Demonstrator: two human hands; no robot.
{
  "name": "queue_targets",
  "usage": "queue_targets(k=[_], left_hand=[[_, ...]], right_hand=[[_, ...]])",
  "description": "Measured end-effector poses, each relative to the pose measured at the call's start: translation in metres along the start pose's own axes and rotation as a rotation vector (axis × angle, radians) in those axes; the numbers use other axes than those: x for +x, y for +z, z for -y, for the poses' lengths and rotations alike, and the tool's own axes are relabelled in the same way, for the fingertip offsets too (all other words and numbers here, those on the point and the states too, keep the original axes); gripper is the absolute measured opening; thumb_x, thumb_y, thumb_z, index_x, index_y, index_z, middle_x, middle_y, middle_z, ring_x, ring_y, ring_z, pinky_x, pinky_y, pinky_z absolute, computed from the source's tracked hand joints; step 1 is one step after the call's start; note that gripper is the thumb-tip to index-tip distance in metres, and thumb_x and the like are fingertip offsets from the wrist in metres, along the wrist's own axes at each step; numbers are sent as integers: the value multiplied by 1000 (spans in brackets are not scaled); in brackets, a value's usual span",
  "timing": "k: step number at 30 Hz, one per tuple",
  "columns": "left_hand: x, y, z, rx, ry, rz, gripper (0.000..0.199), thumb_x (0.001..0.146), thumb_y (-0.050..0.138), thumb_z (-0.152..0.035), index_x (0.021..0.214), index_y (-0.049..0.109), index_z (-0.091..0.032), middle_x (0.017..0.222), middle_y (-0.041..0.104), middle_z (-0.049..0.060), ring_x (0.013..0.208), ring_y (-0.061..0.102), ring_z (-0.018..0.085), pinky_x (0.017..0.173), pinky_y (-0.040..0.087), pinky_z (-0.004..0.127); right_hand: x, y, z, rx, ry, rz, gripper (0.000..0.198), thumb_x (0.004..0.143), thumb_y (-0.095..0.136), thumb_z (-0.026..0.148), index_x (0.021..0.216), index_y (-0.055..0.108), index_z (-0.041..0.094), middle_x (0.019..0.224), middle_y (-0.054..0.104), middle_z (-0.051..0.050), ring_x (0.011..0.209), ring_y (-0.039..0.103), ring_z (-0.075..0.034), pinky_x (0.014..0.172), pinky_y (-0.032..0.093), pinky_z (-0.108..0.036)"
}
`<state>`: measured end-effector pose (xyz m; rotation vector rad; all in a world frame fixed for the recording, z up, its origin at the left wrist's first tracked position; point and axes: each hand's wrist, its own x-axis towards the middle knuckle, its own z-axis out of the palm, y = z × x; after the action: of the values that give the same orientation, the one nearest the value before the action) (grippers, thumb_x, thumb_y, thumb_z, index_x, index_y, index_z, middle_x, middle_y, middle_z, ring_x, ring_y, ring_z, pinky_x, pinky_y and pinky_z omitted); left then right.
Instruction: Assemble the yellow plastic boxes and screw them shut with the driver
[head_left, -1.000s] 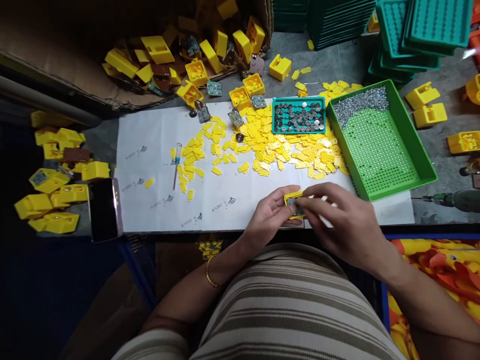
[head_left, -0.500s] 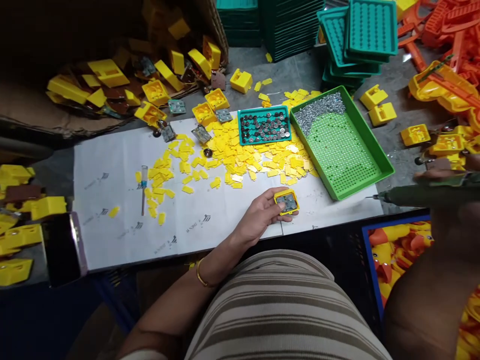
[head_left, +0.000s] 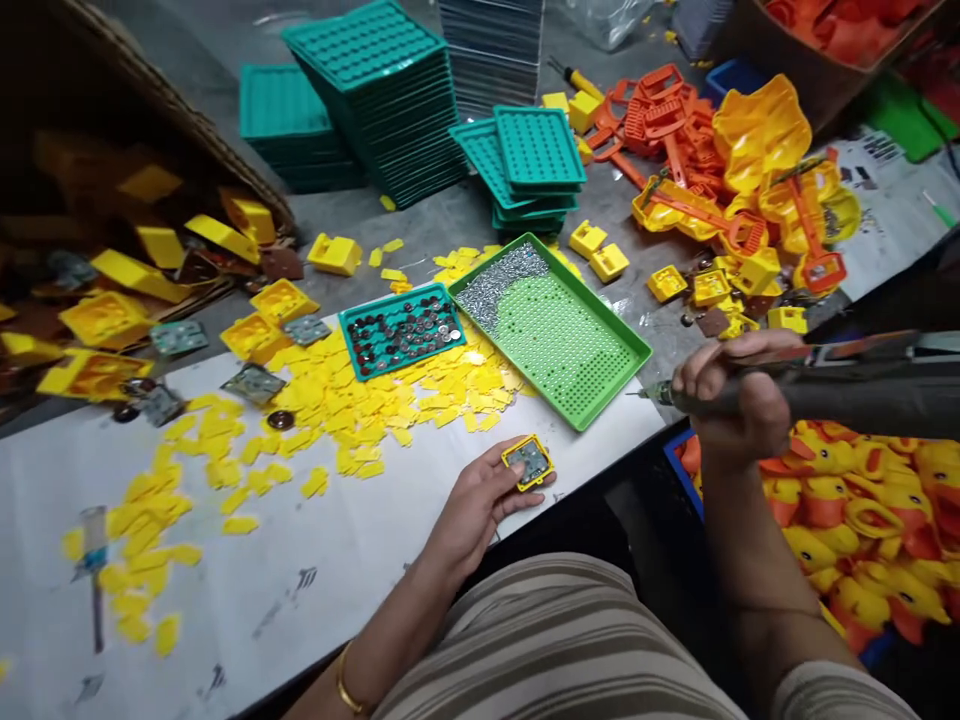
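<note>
Near the table's front edge my left hand (head_left: 480,500) grips a small yellow plastic housing (head_left: 549,458) with a grey circuit board (head_left: 529,460) inside, thumb resting on the board. My right hand (head_left: 739,395) is wrapped around a dark power screwdriver (head_left: 847,392), held level with its thin bit pointing left. The bit ends just past the corner of a green perforated tray (head_left: 592,350), apart from the housing. Small silver screws (head_left: 499,285) fill that tray's far end. Left of it lies a teal tray (head_left: 349,350) of round metal parts, among loose yellow plastic tabs (head_left: 322,400).
Stacked teal trays (head_left: 382,120) stand at the back. A cardboard box (head_left: 187,90) holding yellow housings is at left. Orange plastic parts (head_left: 667,120) lie back right. Yellow toy ducks (head_left: 862,500) fill a bin below right. A screwdriver (head_left: 96,570) lies front left.
The view has swung right, showing more of the ducks and orange parts. My right hand with the power screwdriver has come further into view. My left hand still holds the housing.
</note>
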<state>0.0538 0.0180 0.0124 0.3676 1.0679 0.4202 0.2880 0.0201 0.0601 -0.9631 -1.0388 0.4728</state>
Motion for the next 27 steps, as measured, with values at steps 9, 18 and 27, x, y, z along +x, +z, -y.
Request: queue_targets(k=[9, 18, 27], left_hand=[[14, 17, -2, 125, 15, 34, 42, 77, 69, -19, 116, 57, -13, 99, 71, 11, 90, 72, 23, 63, 61, 26], [15, 18, -5, 167, -3, 55, 43, 78, 70, -24, 117, 56, -12, 103, 71, 12, 92, 71, 23, 66, 60, 26], [14, 18, -4, 160, 2, 42, 45, 76, 72, -26, 116, 58, -13, 99, 71, 11, 91, 71, 24, 66, 60, 27]], right_hand=[[31, 9, -43, -162, -5, -97, 27, 80, 60, 49, 81, 54, 23, 52, 44, 5, 43, 49, -13, 48, 48, -31], [37, 7, -58, -121, 22, -81, 29, 79, 65, 49, 87, 56, 23, 50, 44, 7, 40, 46, -13, 42, 41, -30], [38, 8, -60, -104, -11, -44, 21, 81, 65, 43, 83, 54, 26, 50, 42, 7, 38, 45, -13, 40, 39, -29]])
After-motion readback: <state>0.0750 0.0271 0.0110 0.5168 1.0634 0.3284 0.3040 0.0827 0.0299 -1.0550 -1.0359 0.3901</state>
